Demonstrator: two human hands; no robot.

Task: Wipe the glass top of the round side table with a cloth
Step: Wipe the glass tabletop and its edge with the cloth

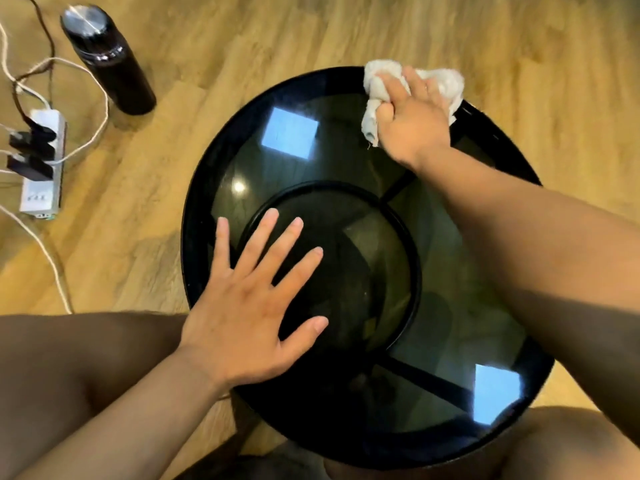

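Two bright window reflections on the dark glass top [311, 161] of our round side table, left hand [249, 317] flat near its centre — fingers spread, right hand [410, 114] gripping the white cloth [375, 84] at its far rim, wood floor [311, 36] around it — black bottle [107, 64] and power strip [41, 164] far left of it.

You have one view only, from the camera on your head. It looks steeply down and slightly forward, close above the round tabletop [214, 161], which fills most of the wide-angle frame. Wooden floor [346, 32] shows around it, and your forearms enter from the bottom and right edges.
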